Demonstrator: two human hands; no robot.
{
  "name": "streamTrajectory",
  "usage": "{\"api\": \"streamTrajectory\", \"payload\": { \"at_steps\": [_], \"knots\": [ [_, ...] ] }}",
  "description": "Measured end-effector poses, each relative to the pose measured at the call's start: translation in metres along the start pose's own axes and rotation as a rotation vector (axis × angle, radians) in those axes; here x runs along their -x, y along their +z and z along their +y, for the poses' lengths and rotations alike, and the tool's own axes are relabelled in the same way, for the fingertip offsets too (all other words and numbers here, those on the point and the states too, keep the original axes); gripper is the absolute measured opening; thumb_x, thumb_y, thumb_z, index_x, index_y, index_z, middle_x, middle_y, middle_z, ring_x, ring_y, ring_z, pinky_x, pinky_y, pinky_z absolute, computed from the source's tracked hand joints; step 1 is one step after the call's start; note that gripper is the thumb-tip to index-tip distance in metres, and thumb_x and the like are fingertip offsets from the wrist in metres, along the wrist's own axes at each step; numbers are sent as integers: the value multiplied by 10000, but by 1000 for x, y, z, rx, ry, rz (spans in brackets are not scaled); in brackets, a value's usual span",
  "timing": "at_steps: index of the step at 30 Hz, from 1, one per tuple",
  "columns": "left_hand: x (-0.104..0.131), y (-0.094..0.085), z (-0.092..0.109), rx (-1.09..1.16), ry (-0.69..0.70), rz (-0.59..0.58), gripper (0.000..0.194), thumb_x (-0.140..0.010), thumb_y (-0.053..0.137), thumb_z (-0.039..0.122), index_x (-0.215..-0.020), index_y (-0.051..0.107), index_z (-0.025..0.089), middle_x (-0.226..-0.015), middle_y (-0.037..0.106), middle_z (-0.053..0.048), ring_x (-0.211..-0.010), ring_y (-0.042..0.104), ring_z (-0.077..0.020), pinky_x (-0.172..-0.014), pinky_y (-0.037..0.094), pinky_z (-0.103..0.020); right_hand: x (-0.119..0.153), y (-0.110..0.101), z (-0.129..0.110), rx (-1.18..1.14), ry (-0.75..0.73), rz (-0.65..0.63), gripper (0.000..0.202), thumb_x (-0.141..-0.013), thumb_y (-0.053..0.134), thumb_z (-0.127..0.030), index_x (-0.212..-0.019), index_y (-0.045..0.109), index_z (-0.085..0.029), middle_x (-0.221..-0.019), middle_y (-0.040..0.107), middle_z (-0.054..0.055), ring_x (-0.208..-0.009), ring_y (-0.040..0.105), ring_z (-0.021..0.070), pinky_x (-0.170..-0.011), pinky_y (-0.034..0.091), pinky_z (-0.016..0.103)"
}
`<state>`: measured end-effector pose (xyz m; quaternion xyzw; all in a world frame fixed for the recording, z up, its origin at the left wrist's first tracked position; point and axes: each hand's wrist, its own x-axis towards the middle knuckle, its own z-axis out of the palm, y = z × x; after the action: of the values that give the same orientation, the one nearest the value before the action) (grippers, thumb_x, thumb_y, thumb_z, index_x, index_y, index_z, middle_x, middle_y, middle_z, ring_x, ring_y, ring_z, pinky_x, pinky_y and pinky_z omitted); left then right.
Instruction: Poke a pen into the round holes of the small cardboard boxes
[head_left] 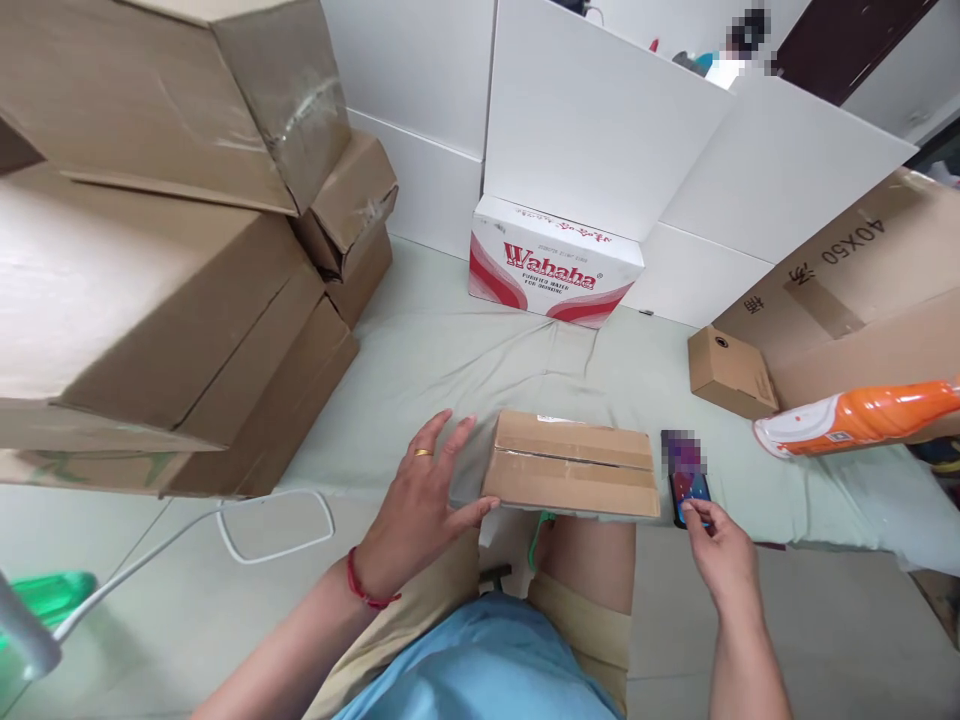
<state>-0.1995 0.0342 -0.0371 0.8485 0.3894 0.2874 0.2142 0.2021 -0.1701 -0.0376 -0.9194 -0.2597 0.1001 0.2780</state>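
Note:
A flat cardboard box (574, 462) with a taped seam lies at the front edge of the cloth-covered table. Beside its left end is my left hand (424, 490), fingers spread, the thumb at the box's near left corner; whether it touches is unclear. To the right of the box a smartphone (688, 480) lies on the cloth with its screen lit and partly blurred. My right hand (716, 545) has its thumb and fingers pinched at the phone's lower end, the other fingers curled under.
Large cardboard boxes (172, 290) are stacked at the left. A white-and-red Wahaha carton (551, 265) stands against white panels (592, 120). At the right are a small brown box (727, 372), an orange-and-white bottle (862, 418) and a big carton (847, 290). Green cloth (420, 330) covers the table.

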Motion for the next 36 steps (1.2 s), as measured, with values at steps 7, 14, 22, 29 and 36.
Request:
{"api": "streamTrajectory", "payload": {
  "at_steps": [7,14,22,29,36],
  "knots": [
    [17,12,-20,123,-88,-55,1109,-882,873,502,-1744,193,350,-1754,307,-206,-1623,383,-435,-1214,515,-626,-11,28,-16,132,-166,-37,564,-815,548,-674,-1034,786,-212,-1010,825,142,-884,739,330,-816,525,437],
    [0,33,-35,277,2,-133,1318,-816,925,553,-1774,51,318,-1735,364,-227,-1613,407,-435,-1271,445,-645,-38,43,-32,143,-145,-172,412,-748,652,-491,-1014,787,-207,-926,814,109,-797,725,290,-700,477,367],
    [-15,33,-46,343,30,-279,1459,-770,924,650,-1776,-43,228,-1800,229,-276,-1660,315,-456,-1318,368,-639,-4,24,-51,-137,-146,44,676,-916,539,-777,-1096,826,-192,-860,814,104,-756,708,271,-665,513,342],
    [-20,42,-47,256,95,-345,1393,-767,939,562,-1781,44,227,-1790,280,-243,-1651,356,-430,-1365,225,-672,23,19,-79,-151,-140,-121,843,-839,649,-812,-1397,754,-189,-1180,841,153,-991,792,315,-846,608,391],
    [-23,38,-43,324,57,-399,1285,-787,911,466,-1773,132,195,-1799,263,-218,-1671,325,-398,-1380,151,-668,18,21,-80,60,-102,-118,772,-815,570,-794,-1158,861,-166,-1052,853,187,-1000,778,378,-831,552,416]
  ]
}}
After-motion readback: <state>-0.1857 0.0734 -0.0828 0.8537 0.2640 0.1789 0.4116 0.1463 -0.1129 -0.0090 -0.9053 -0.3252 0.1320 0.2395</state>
